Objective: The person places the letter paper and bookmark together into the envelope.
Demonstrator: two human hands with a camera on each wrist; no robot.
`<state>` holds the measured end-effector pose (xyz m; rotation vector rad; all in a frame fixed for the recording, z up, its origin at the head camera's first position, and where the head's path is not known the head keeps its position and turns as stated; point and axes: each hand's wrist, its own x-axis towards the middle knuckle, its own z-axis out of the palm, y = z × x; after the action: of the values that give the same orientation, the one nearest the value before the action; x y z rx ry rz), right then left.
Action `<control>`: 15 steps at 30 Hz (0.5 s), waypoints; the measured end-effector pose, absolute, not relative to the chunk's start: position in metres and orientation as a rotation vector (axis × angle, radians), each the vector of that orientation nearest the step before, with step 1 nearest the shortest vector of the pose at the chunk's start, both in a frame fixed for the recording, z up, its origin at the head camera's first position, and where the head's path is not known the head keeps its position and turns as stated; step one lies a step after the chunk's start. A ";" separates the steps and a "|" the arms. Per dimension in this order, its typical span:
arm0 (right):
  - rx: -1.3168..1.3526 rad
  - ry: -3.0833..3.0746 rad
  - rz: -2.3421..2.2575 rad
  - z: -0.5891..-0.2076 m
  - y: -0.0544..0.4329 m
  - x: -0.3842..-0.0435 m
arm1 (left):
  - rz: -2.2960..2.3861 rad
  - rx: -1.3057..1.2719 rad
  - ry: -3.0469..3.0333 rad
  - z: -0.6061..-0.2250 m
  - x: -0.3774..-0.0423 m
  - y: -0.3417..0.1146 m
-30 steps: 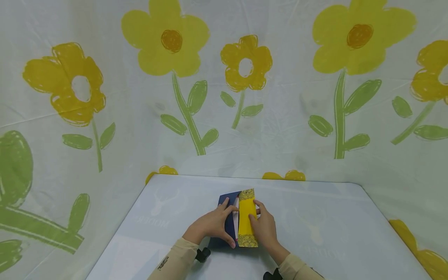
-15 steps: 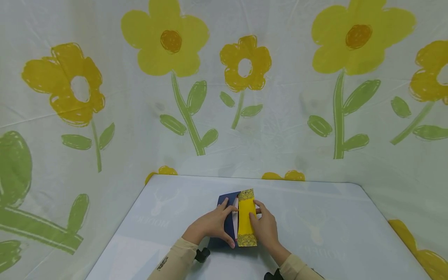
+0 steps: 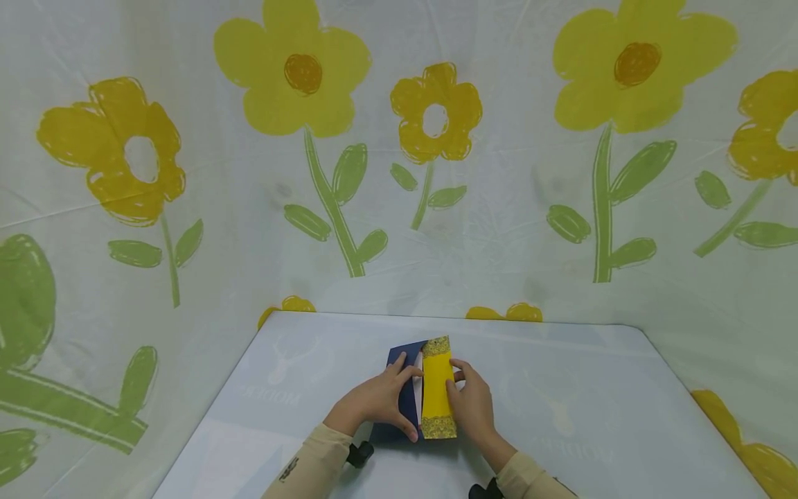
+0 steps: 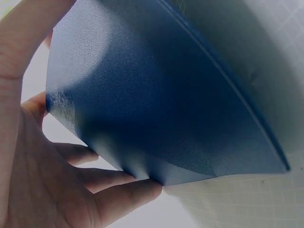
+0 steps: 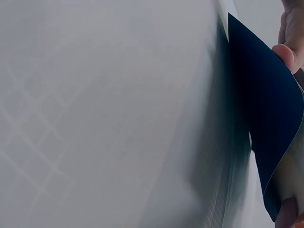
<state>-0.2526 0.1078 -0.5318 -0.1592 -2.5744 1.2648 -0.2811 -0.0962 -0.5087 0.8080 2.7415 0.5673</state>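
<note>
In the head view, a folded card with a dark blue outside stands partly opened on the table. Its yellow panel has gold patterned ends, and a pale inner strip shows between yellow and blue. My left hand holds the blue side, thumb at the near end and fingers spread toward the far end. The left wrist view has those fingertips right at the edge of the blue cover. At the yellow panel's right edge, my right hand pinches between thumb and fingers. The right wrist view shows the blue sheet bowed.
The card is near the middle of a pale table with faint printed designs. Behind and beside the table hangs a white curtain with yellow flowers. Dark wrist devices sit by both beige sleeves.
My right thumb has slid slightly outward toward the yellow panel's right edge. The left hand keeps its hold, and the card stays in place.
</note>
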 end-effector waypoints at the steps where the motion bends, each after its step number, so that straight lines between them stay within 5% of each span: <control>1: -0.162 -2.574 1.263 -0.532 0.107 -0.253 | 0.572 0.806 2.739 -0.509 -0.281 -0.096; 15: -0.136 -2.571 1.242 -0.532 0.102 -0.253 | 0.606 0.777 2.720 -0.508 -0.281 -0.097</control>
<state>-0.2534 0.1015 -0.5322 -0.1357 -2.5712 1.2422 -0.2814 -0.0974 -0.5084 0.7772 2.7202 0.6060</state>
